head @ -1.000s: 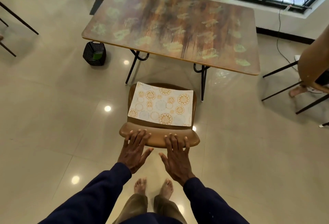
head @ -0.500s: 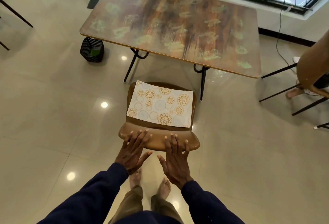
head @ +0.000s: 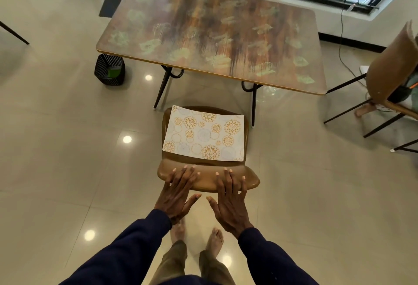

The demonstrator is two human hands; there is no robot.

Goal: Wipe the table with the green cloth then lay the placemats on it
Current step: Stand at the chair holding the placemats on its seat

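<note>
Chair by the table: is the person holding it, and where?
Nothing gripped: left hand and right hand rest, fingers straight, on the chair's backrest top.

The chair [head: 208,179] under the left hand [head: 178,196] and right hand [head: 230,203] looks smooth and slightly glossy. Just beyond them, the placemat [head: 203,134] seems smooth and matt. Farther ahead, the table [head: 203,31] top has a soft sheen; the floor tiles [head: 67,171] are glossy.
</note>
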